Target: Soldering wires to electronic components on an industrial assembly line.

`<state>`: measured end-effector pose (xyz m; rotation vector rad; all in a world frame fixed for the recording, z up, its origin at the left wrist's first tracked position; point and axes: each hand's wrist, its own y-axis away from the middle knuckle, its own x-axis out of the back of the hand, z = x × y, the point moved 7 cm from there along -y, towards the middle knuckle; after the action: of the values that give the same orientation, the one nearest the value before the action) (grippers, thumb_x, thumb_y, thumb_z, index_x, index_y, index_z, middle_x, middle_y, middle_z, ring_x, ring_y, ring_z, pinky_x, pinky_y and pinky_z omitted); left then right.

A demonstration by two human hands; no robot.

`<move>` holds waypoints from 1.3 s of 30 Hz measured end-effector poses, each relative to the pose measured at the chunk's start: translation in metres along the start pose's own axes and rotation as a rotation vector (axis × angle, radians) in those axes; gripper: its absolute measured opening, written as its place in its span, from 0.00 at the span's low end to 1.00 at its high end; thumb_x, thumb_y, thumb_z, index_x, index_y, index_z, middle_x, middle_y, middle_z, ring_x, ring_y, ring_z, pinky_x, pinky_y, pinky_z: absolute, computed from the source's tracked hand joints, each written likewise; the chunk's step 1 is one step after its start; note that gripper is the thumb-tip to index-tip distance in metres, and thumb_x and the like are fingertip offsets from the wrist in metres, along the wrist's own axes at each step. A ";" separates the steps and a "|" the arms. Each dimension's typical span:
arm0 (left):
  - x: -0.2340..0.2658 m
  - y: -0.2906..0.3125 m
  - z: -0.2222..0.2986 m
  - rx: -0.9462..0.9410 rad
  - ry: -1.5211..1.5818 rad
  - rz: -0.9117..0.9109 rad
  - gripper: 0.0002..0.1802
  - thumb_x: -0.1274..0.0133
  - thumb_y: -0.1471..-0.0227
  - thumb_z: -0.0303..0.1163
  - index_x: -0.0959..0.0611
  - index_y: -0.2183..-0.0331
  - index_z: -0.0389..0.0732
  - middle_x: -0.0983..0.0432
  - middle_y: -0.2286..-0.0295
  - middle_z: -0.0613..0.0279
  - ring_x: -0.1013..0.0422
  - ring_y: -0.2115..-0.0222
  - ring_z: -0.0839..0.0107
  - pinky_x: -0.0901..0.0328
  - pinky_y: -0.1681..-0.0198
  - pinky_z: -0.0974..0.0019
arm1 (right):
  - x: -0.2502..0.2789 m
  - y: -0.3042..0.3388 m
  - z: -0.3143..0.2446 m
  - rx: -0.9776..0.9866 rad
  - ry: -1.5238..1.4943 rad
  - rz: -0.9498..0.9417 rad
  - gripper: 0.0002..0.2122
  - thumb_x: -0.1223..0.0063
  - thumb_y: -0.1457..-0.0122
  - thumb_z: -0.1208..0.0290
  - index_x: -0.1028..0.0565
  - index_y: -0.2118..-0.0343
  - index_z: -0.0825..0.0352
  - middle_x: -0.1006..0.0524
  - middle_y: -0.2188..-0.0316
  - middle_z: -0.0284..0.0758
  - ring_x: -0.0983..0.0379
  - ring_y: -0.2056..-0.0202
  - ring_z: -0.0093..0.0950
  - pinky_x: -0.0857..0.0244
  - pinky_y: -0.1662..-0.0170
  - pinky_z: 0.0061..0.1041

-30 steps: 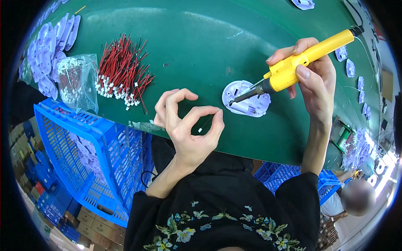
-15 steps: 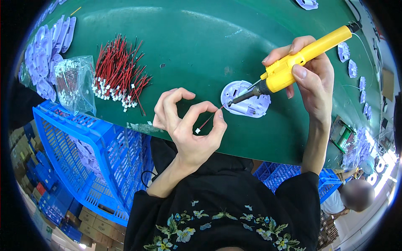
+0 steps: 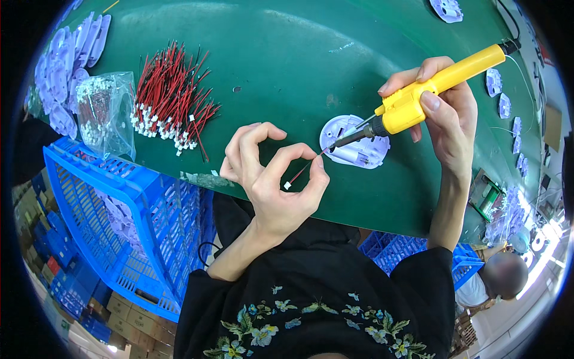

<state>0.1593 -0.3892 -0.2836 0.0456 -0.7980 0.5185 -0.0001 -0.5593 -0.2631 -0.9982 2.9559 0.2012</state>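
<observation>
My right hand (image 3: 445, 110) is wrapped round a yellow soldering gun (image 3: 439, 81), its dark nozzle angled down to the left. The tip reaches the left part of a pale purple plastic housing (image 3: 372, 152) that lies on the green table. Between thumb and forefinger, my left hand (image 3: 275, 173) pinches a short red and black wire (image 3: 299, 174) with a white connector hanging at its lower end. The wire's upper end meets the housing close to the iron's tip. Whether the wire touches the tip is too small to tell.
On the green table (image 3: 269, 66), a heap of red wires (image 3: 173, 90) lies left, beside a clear bag (image 3: 104, 113) of more wires. Purple housings (image 3: 60, 72) pile up far left. A blue crate (image 3: 119, 221) stands below the left edge. A person (image 3: 502, 278) is at lower right.
The view has shifted slightly, so the housing and both hands appear a little farther right. The left hand still pinches the wire, and the iron's tip stays at the housing.
</observation>
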 end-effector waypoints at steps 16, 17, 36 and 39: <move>0.001 0.001 -0.001 -0.005 -0.009 0.001 0.09 0.31 0.69 0.29 0.16 0.78 0.47 0.32 0.61 0.63 0.37 0.51 0.55 0.48 0.49 0.52 | -0.001 0.000 0.000 0.014 -0.020 -0.018 0.09 0.50 0.35 0.68 0.31 0.56 0.65 0.19 0.64 0.49 0.22 0.71 0.22 0.33 0.77 0.14; 0.001 0.001 -0.001 -0.002 -0.009 0.001 0.09 0.31 0.69 0.29 0.16 0.78 0.47 0.32 0.61 0.63 0.37 0.51 0.55 0.48 0.49 0.52 | -0.001 0.001 0.000 0.017 -0.002 -0.010 0.10 0.49 0.36 0.68 0.31 0.56 0.65 0.19 0.64 0.48 0.22 0.71 0.22 0.33 0.77 0.14; 0.002 0.000 -0.004 -0.007 0.014 -0.001 0.09 0.32 0.69 0.29 0.15 0.78 0.47 0.32 0.61 0.63 0.36 0.51 0.57 0.50 0.49 0.54 | -0.002 0.000 0.001 0.033 0.019 -0.038 0.11 0.49 0.36 0.67 0.32 0.55 0.65 0.19 0.63 0.48 0.21 0.69 0.23 0.35 0.78 0.13; 0.002 0.001 -0.004 -0.004 0.016 0.000 0.09 0.32 0.69 0.29 0.15 0.78 0.47 0.32 0.62 0.63 0.36 0.52 0.57 0.50 0.49 0.54 | -0.004 0.000 0.001 0.026 0.015 -0.024 0.11 0.49 0.36 0.67 0.32 0.55 0.65 0.19 0.63 0.48 0.21 0.69 0.23 0.35 0.78 0.13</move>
<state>0.1626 -0.3871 -0.2848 0.0381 -0.7831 0.5166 0.0036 -0.5569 -0.2637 -1.0366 2.9503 0.1546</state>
